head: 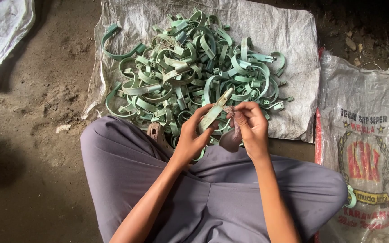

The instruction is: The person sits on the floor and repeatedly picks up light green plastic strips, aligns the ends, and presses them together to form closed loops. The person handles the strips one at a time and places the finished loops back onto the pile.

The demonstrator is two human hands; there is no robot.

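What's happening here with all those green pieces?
A person sits cross-legged on a dirt floor. The left hand holds one pale green curved metal clamp, while the right hand presses a small pinkish cloth against it. In front lies a heap of green clamps on a white woven sack. A printed sack lies at the right.

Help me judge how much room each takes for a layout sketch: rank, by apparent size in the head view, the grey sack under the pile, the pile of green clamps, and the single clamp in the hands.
1. Grey sack
2. Pile of green clamps
3. Held clamp, gripped by left hand and right hand; smallest, though nearest the camera.
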